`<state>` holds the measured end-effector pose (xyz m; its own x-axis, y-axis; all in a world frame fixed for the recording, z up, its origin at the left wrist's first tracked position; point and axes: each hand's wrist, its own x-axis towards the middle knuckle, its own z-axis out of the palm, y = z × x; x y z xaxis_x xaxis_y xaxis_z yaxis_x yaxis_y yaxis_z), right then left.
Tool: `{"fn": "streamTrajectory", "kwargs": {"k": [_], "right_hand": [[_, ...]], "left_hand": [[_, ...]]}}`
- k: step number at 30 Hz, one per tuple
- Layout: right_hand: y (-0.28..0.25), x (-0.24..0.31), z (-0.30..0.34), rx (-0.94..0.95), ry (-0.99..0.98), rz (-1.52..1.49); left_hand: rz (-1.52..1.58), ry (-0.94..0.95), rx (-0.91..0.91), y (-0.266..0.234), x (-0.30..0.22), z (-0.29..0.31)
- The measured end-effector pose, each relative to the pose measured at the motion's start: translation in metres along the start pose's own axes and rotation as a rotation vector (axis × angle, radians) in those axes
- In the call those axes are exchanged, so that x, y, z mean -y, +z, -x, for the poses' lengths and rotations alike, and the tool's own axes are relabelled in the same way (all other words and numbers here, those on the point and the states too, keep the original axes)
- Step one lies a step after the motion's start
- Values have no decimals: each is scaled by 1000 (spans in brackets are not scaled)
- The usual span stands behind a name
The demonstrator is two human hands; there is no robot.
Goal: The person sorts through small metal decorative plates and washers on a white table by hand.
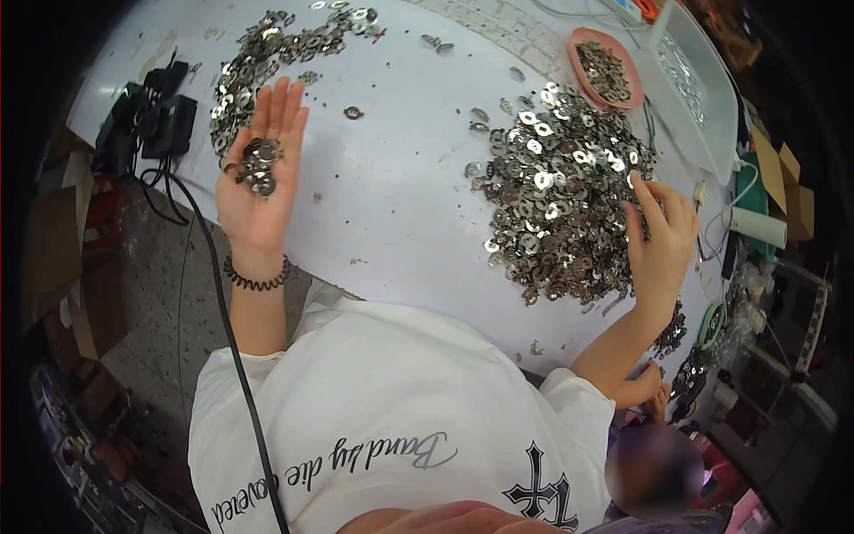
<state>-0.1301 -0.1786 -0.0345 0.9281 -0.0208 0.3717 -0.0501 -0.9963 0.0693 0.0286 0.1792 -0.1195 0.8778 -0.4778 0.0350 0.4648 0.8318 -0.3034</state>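
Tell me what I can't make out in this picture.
All in the head view:
Left hand: part of the palm, covered by the metal pieces on it.
Large pile: lower pieces, hidden under upper ones.
Right hand: whether it pinches a piece; too small to tell against the pile.
Co-worker's head: blurred.

A hand could pass along the mostly open middle of the table (391,196), between the left hand (252,212) and the large heap of metal pieces (556,209); past that heap, the pink bowl (631,80) and plastic tray (719,133) block the far right
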Motion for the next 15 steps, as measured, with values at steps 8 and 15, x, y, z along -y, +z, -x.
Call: {"fn": "streamTrajectory", "kwargs": {"k": [8, 15], "right_hand": [[85, 61, -51, 108, -206, -503], [121, 73, -78, 226, -138, -558]], "left_hand": [[-43, 3, 38, -15, -7, 19], [-14, -23, 24, -18, 5, 17]]}}
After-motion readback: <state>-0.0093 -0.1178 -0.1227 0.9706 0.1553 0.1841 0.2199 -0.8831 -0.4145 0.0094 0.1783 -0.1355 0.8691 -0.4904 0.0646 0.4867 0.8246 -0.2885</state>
